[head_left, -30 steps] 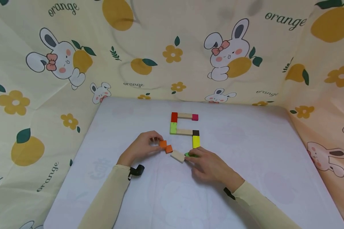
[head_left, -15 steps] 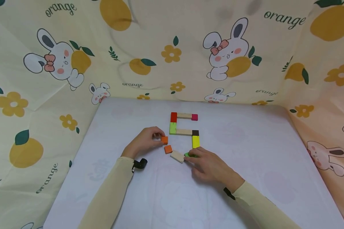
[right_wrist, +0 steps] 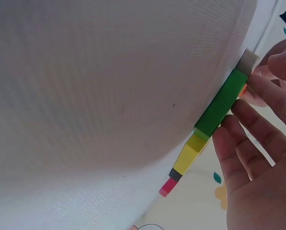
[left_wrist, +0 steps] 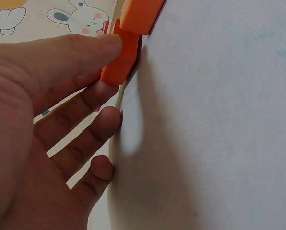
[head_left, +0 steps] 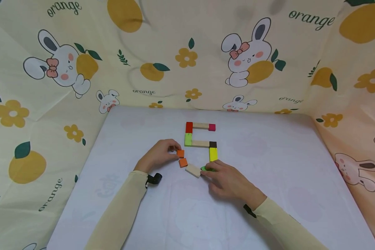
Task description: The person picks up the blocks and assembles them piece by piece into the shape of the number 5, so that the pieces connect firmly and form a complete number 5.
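My left hand [head_left: 159,152] pinches a small orange block [left_wrist: 122,60] between thumb and fingertips, low over the table. A second orange block [head_left: 183,163] lies just in front of it, turned at an angle. Beside that, a slanted plain wooden block [head_left: 192,171] reaches toward the green block [right_wrist: 222,103]. The fingers of my right hand [head_left: 232,182] lie loosely extended along the green block and touch it, covering most of it in the head view. Past the green block, the line carries on with a yellow block [head_left: 213,154] and a black block [head_left: 213,144].
From the black block, a wooden block [head_left: 200,143] runs left to a lime block [head_left: 188,140]. A red block [head_left: 189,127], another wooden block [head_left: 201,126] and a pink block [head_left: 211,127] follow. A printed cloth [head_left: 162,41] hangs behind the white table [head_left: 268,156].
My left hand has shifted slightly right and away from me with its orange block, opening a small gap to the second orange block. The right hand stays on the green block.
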### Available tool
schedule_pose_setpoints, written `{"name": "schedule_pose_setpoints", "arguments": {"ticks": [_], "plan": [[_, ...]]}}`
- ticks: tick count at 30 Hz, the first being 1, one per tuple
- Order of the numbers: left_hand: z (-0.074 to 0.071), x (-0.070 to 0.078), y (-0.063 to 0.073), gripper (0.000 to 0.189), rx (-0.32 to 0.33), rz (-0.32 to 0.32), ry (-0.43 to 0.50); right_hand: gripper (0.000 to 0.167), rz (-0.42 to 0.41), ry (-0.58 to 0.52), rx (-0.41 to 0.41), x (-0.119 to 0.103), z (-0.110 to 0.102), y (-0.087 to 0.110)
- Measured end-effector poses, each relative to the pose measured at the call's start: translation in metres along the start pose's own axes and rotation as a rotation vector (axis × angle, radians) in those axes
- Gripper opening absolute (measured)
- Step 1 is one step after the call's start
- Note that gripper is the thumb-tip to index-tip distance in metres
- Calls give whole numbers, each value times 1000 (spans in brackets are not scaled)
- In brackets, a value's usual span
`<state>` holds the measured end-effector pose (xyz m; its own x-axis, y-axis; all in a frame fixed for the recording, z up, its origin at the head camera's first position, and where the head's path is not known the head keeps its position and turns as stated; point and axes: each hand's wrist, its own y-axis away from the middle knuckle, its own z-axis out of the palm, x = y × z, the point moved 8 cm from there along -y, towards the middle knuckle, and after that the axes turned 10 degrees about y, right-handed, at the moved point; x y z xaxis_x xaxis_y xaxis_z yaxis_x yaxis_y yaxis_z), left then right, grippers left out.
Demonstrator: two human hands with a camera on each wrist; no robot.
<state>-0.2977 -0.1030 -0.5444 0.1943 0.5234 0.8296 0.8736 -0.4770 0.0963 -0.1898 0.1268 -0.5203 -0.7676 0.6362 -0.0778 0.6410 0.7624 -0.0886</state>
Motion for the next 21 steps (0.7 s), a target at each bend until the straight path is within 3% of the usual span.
{"name": "schedule_pose_setpoints", "arguments": {"ticks": [9, 21], "plan": [[2, -1, 0, 27, 9, 8, 5, 42, -20, -5, 42, -3, -3, 1], [3, -2, 0, 28, 1, -5, -1, 41, -18, 8, 40, -3, -4, 0]]}}
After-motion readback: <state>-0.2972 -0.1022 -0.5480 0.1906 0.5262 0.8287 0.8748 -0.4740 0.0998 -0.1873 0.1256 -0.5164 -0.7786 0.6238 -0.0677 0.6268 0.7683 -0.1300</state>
